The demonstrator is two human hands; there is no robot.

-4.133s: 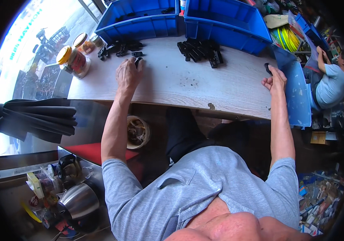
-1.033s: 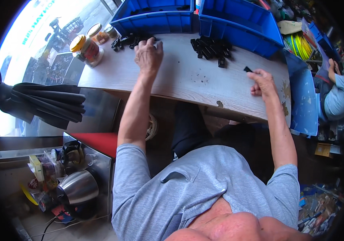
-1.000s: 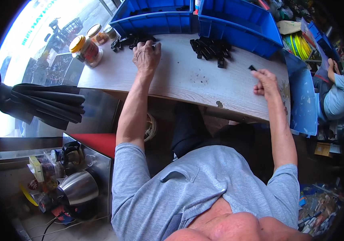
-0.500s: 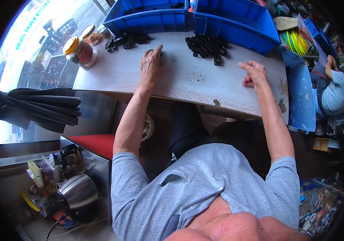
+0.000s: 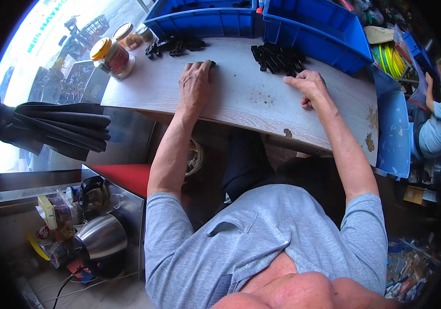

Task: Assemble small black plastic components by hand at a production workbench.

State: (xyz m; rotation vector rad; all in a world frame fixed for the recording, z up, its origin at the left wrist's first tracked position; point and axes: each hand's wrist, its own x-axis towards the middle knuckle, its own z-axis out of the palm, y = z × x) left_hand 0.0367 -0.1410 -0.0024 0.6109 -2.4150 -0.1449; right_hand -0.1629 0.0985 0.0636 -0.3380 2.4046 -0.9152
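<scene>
On the pale wooden table [image 5: 241, 105], my left hand [image 5: 193, 85] is closed with its fingers bent down, and a small black part [image 5: 212, 64] shows at its fingertips. Most of that part is hidden by the fingers. My right hand [image 5: 310, 88] hovers over the table at the near right side of a heap of black parts [image 5: 277, 57]. Its index finger stretches left and the other fingers curl under, with nothing visible in it. Beyond my left hand lies a looser group of black parts [image 5: 175, 46].
Two blue bins [image 5: 200, 26] [image 5: 318, 38] line the table's far edge. Jars, one a yellow-lidded jar [image 5: 112, 59], stand at the far left. A light-blue crate [image 5: 393, 134] borders the right side, with another person [image 5: 436, 126] beyond. A steel kettle [image 5: 102, 237] sits lower left.
My right hand has moved left, closer to the heap of black parts. My left hand stays near the same spot with the small part. The whole view has shifted slightly.
</scene>
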